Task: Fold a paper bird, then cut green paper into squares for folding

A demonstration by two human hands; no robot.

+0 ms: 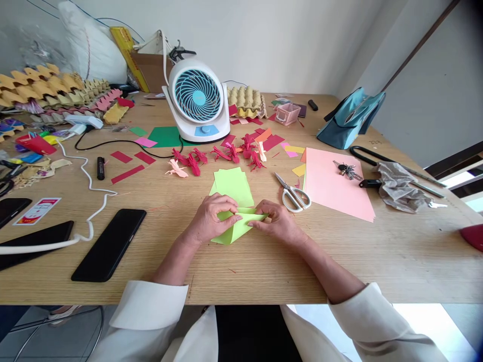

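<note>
A light green sheet of paper (238,229), bent over along its upper edge, is held between both hands just above the table. My left hand (216,217) pinches its left side between thumb and fingers. At the right end, my right hand (277,221) grips the folded edge in the same way. Just beyond lies a small stack of light green paper (233,185), partly covered by my left fingers. Scissors with white handles (293,194) rest to the right of my right hand, blades slightly apart. Folded red and pink paper figures (226,152) sit in a cluster behind the stack.
A white fan (198,100) stands at the back. Pink sheets (335,186) with keys (347,171) on them lie right, near a blue bag (350,120). Black phones (109,245), a marker (100,168) and a white cable (92,201) occupy the left. Egg trays (56,90) are stacked behind.
</note>
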